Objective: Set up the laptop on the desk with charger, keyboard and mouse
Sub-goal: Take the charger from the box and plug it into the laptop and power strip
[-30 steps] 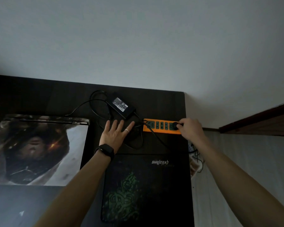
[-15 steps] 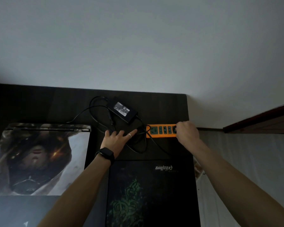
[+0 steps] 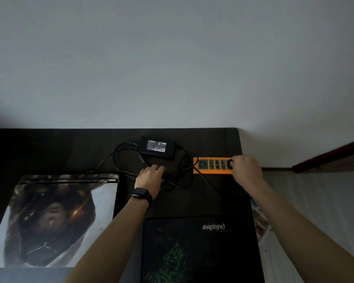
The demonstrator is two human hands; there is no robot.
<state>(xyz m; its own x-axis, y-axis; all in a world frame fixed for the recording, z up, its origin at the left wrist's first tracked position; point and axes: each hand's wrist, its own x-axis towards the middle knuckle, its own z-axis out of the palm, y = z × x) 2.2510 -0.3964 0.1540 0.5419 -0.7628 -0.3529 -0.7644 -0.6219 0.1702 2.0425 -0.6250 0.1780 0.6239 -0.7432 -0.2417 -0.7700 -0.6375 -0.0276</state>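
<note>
A closed laptop point(image 3: 59, 217) with a picture skin on its lid lies at the left of the dark desk point(image 3: 49, 148). The black charger brick point(image 3: 156, 147) sits near the desk's back edge, and its cables point(image 3: 121, 158) loop loosely around it. My left hand point(image 3: 149, 176), with a black watch on the wrist, is curled down over the cables just in front of the brick. At the right end of the orange power strip point(image 3: 211, 165), my right hand point(image 3: 246, 170) pinches a black plug point(image 3: 230, 164). No keyboard or mouse is in view.
A black mouse pad point(image 3: 192, 252) with a green logo lies at the front right of the desk. The desk's right edge runs just beyond the power strip, with pale bedding point(image 3: 315, 201) and a wooden ledge point(image 3: 331, 156) past it. A white wall stands behind.
My left hand went from flat with spread fingers to curled over the cables. The right hand stayed at the strip's right end. The charger brick now lies straighter, and the view tilted up.
</note>
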